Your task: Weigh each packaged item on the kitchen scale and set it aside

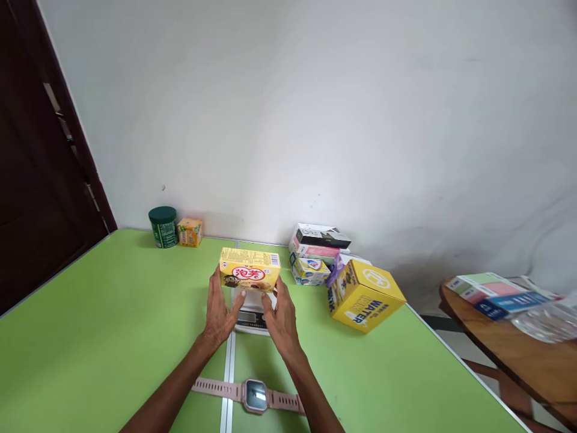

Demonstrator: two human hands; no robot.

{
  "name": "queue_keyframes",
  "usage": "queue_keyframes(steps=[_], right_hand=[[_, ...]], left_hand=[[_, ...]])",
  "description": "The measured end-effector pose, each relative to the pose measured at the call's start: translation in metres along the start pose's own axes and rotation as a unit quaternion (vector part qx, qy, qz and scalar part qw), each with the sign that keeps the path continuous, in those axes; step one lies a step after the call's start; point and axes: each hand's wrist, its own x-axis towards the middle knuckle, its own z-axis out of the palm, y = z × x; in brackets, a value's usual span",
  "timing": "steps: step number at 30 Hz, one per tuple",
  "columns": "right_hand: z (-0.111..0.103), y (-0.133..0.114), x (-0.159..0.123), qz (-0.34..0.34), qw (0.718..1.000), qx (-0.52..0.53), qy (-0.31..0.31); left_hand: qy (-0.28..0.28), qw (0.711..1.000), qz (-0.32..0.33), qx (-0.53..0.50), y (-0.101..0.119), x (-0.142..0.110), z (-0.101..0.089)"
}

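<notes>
A yellow snack box (249, 273) with red lettering sits between my two hands. My left hand (219, 310) grips its left end, with the thumb near the lower front edge. On the right end, my right hand (282, 313) presses with its fingers along the side. Directly below the box is a white digital kitchen scale (252, 329) with a dark display panel; the box hides most of its platform. I cannot tell whether the box touches the scale. Nearer to me, between my forearms, a pink smartwatch (255, 396) lies flat with its strap stretched out.
On the green table (135, 325), a green-lidded canister (163, 227) and a small orange box (190, 232) stand at the back left. Several stacked boxes (320, 240) and a large yellow carton (366, 296) are at the right. A wooden stool (509, 355) bears more packages beyond the edge.
</notes>
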Motion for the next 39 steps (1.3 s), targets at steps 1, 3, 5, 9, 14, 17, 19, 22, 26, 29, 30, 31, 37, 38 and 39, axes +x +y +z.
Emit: queue_keyframes(steps=[1,3,5,9,14,17,19,22,26,29,30,31,37,38,39], right_hand=[[-0.001,0.007,-0.002,0.007,1.0,-0.008,0.007],[0.0,0.017,-0.006,0.019,0.999,-0.025,0.019],[0.001,0.024,-0.009,0.017,0.999,-0.034,0.016],[-0.009,0.041,-0.012,0.04,0.999,-0.002,0.021],[-0.032,0.07,-0.007,0.207,0.973,0.075,0.066],[-0.035,0.079,-0.004,0.252,0.959,0.097,0.083],[-0.033,0.079,-0.004,0.248,0.96,0.09,0.093],[-0.028,0.075,-0.005,0.227,0.967,0.061,0.097],[-0.027,0.069,-0.006,0.19,0.977,0.021,0.091],[-0.026,0.058,-0.006,0.129,0.987,-0.004,0.1],[-0.024,0.053,-0.006,0.102,0.989,-0.009,0.104],[-0.022,0.048,-0.007,0.074,0.991,-0.012,0.108],[0.0,0.017,-0.016,-0.039,0.993,0.023,0.107],[0.0,0.015,-0.015,-0.038,0.993,0.029,0.11],[-0.002,0.013,-0.014,-0.032,0.992,0.034,0.116]], left_hand=[[-0.01,1.0,0.002,0.005,-0.001,0.0,0.003],[-0.027,0.999,0.006,0.017,-0.005,-0.001,0.006],[-0.046,0.998,0.011,0.032,-0.009,-0.003,0.005],[-0.055,0.998,-0.016,0.029,-0.017,-0.003,-0.001],[0.025,0.979,-0.196,-0.055,-0.041,0.008,-0.011],[0.057,0.97,-0.23,-0.059,-0.052,0.014,-0.015],[0.052,0.972,-0.222,-0.049,-0.054,0.015,-0.015],[0.039,0.976,-0.209,-0.044,-0.051,0.014,-0.013],[0.036,0.98,-0.196,-0.023,-0.044,0.012,-0.013],[0.031,0.988,-0.148,0.009,-0.037,0.011,-0.013],[0.026,0.992,-0.121,0.023,-0.035,0.01,-0.012],[0.017,0.995,-0.091,0.042,-0.034,0.009,-0.012],[-0.076,0.986,0.055,0.139,-0.025,0.001,-0.007],[-0.079,0.984,0.071,0.146,-0.022,0.0,-0.006],[-0.081,0.982,0.085,0.149,-0.017,-0.001,-0.004]])
